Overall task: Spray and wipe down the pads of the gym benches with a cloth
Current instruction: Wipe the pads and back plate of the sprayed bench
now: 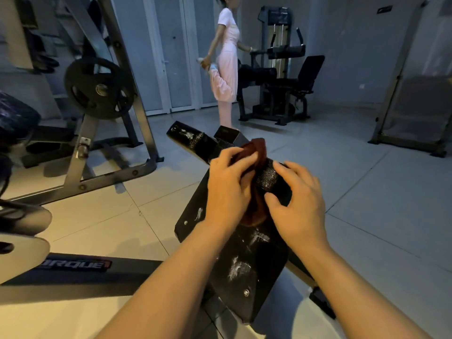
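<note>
A black bench pad (244,263) with white spray streaks runs up the middle of the head view. A black roller pad (269,178) crosses its far end, and another roller pad (188,139) lies further left. A dark red cloth (256,152) is wrapped over the near roller. My left hand (227,189) grips the cloth against the roller. My right hand (298,204) is curled around the roller's right part, thumb near the cloth's lower fold. No spray bottle is in view.
A weight rack with a black plate (97,88) stands left. A barbell bar (80,264) with a plate (22,253) lies at lower left. A person in pink (227,59) stretches beside a leg machine (281,77) at the back. Tiled floor lies right.
</note>
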`<state>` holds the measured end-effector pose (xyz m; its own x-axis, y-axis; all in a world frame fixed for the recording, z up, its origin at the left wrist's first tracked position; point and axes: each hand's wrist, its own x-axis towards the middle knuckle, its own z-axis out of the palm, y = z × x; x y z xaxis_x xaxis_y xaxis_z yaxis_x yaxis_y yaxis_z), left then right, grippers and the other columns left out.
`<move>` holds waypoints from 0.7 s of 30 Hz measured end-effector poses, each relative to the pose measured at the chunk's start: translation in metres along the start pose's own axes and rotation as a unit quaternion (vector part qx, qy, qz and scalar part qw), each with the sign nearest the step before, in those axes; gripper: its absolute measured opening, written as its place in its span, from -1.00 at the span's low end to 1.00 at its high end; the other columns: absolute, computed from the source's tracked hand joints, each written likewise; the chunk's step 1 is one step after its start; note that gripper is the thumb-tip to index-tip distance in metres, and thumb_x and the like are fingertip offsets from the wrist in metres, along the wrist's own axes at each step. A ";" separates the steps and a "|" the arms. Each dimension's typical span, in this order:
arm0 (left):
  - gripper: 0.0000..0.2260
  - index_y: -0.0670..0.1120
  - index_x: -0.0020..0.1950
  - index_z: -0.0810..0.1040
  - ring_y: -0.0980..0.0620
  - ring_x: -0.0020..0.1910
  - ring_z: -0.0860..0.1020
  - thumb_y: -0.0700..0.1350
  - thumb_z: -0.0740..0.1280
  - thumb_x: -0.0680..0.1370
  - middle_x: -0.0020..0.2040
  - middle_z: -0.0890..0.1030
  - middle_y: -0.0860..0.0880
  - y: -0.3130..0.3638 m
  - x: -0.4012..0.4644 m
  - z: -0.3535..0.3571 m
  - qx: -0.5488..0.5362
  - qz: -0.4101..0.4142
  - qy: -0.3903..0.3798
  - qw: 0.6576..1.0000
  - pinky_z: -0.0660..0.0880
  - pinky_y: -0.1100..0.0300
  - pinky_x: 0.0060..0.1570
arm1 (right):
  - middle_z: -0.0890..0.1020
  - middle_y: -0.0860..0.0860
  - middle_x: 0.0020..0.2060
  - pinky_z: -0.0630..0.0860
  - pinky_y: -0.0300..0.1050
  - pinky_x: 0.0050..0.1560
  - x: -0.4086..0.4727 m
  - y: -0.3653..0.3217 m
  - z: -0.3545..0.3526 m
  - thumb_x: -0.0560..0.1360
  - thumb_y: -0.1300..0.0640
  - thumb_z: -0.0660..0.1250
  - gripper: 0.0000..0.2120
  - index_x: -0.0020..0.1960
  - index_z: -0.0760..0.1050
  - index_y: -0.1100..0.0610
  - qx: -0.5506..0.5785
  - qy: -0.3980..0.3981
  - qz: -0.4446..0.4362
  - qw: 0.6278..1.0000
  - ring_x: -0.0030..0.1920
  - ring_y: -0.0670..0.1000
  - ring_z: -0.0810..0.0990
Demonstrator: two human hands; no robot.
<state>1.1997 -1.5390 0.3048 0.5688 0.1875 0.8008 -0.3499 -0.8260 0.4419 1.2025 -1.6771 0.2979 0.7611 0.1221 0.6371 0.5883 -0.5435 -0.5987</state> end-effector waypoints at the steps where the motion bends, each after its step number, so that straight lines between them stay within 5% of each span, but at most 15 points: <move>1: -0.68 -0.10 0.22 0.62 -0.10 0.21 0.46 -0.31 0.41 0.49 0.23 0.51 -0.09 -0.009 0.009 -0.003 0.011 -0.037 0.015 0.999 0.42 0.07 0.26 | 0.40 -0.07 0.35 0.13 -0.52 0.03 0.000 0.003 -0.002 0.46 0.21 0.41 -0.42 0.45 0.37 -0.01 -0.011 -0.013 -0.008 1.000 0.33 -0.07 0.28; 4: -0.67 -0.09 0.25 0.61 -0.08 0.24 0.46 -0.29 0.41 0.50 0.25 0.50 -0.08 -0.014 0.021 -0.008 0.035 -0.110 0.016 0.993 0.39 0.14 0.28 | 0.38 -0.09 0.36 0.13 -0.52 0.03 0.001 0.007 -0.006 0.45 0.20 0.43 -0.37 0.47 0.34 -0.04 -0.018 -0.039 -0.019 0.999 0.32 -0.10 0.25; 9: -0.68 -0.09 0.21 0.64 -0.10 0.21 0.44 -0.33 0.40 0.50 0.26 0.49 -0.11 -0.021 0.005 -0.012 0.064 0.029 -0.019 0.997 0.37 0.17 0.19 | 0.40 -0.11 0.32 0.16 -0.57 0.05 0.002 0.010 -0.009 0.44 0.21 0.45 -0.37 0.46 0.36 -0.03 0.002 -0.043 -0.029 0.999 0.29 -0.14 0.26; 14: -0.68 -0.10 0.31 0.56 -0.08 0.21 0.47 -0.29 0.32 0.57 0.24 0.48 -0.07 -0.026 0.035 -0.019 0.096 -0.135 -0.023 0.986 0.25 0.37 0.14 | 0.38 -0.15 0.33 0.13 -0.63 0.09 0.004 0.014 -0.016 0.45 0.24 0.44 -0.36 0.46 0.34 -0.07 0.018 -0.075 -0.033 0.996 0.28 -0.22 0.22; 17: -0.68 -0.11 0.29 0.58 -0.01 0.17 0.48 -0.27 0.36 0.54 0.20 0.49 -0.05 0.013 0.015 -0.019 0.053 -0.074 -0.012 0.996 0.36 0.32 0.18 | 0.39 -0.11 0.37 0.23 -0.38 0.26 -0.001 0.014 -0.020 0.46 0.24 0.44 -0.34 0.48 0.30 -0.04 0.043 -0.075 -0.035 0.996 0.33 -0.21 0.28; 21: -0.67 -0.07 0.26 0.57 0.04 0.19 0.47 -0.28 0.34 0.51 0.19 0.47 0.01 0.058 -0.033 -0.008 -0.057 0.009 -0.035 0.998 0.46 0.15 0.20 | 0.41 -0.13 0.28 0.39 -0.47 0.17 -0.014 0.014 -0.031 0.41 0.33 0.44 -0.21 0.51 0.21 -0.07 0.145 -0.057 -0.051 0.987 0.24 -0.35 0.38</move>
<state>1.1545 -1.5888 0.3072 0.6110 0.1316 0.7806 -0.4404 -0.7628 0.4734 1.1921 -1.7121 0.2956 0.7106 0.2650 0.6518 0.7036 -0.2655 -0.6591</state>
